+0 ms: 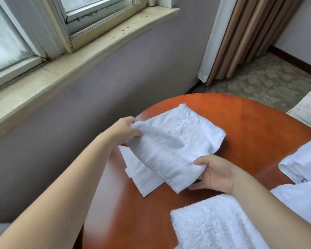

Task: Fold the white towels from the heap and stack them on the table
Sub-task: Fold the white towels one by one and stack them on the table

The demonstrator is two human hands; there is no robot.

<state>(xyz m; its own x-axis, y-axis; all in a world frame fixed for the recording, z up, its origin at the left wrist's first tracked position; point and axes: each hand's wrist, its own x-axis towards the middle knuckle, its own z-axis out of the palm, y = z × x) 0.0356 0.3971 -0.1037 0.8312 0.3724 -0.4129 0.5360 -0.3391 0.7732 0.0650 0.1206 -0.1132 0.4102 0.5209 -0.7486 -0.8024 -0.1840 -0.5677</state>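
On the round wooden table (241, 123), the left hand (126, 132) pinches the far corner of a half-folded white towel (178, 141). The right hand (214, 173) grips its near edge; a folded towel (214, 223) lies just beside, nearer the person.

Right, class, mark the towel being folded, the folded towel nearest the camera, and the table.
towel being folded (180, 139), head view, its middle.
folded towel (214, 223), head view, its top face.
table (255, 126), head view, bare wood beyond the towels.
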